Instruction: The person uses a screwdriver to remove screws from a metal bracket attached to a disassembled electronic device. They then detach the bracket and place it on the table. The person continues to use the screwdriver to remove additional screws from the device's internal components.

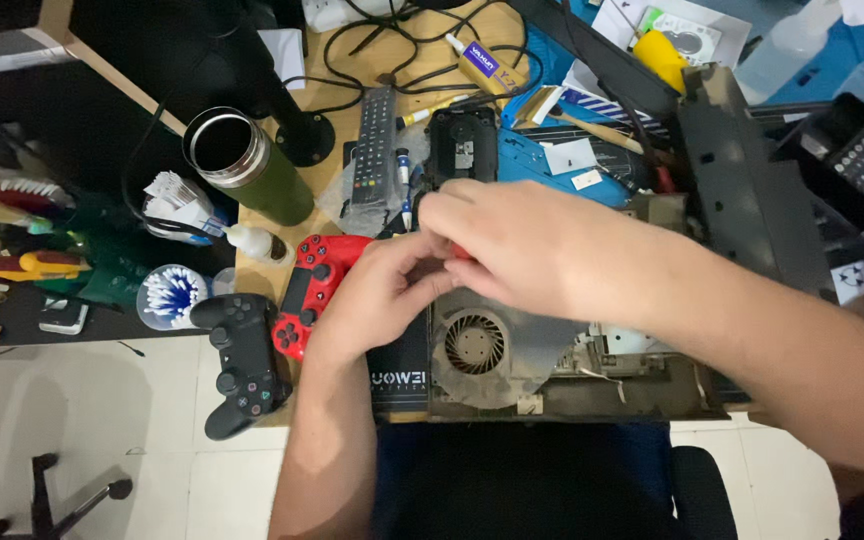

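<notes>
Both hands meet over the opened game console [552, 370]: the right hand [522, 250] pinches a small red-handled tool [461, 254], probably a screwdriver, and the left hand [382, 290] curls narrowly around its tip. The console lies at the desk's near edge, its dusty fan [474, 343] exposed; it looks rigid, fairly heavy and fragile inside, best gripped by its outer frame. Red [312, 290] and black controllers [242, 365] lie just left.

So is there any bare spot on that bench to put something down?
Hardly. A small bare strip of wood shows between the green steel tumbler and the TV remote, crossed by black cables. Around both hands, the red controller, black controller and opened console's fan crowd everything.
</notes>
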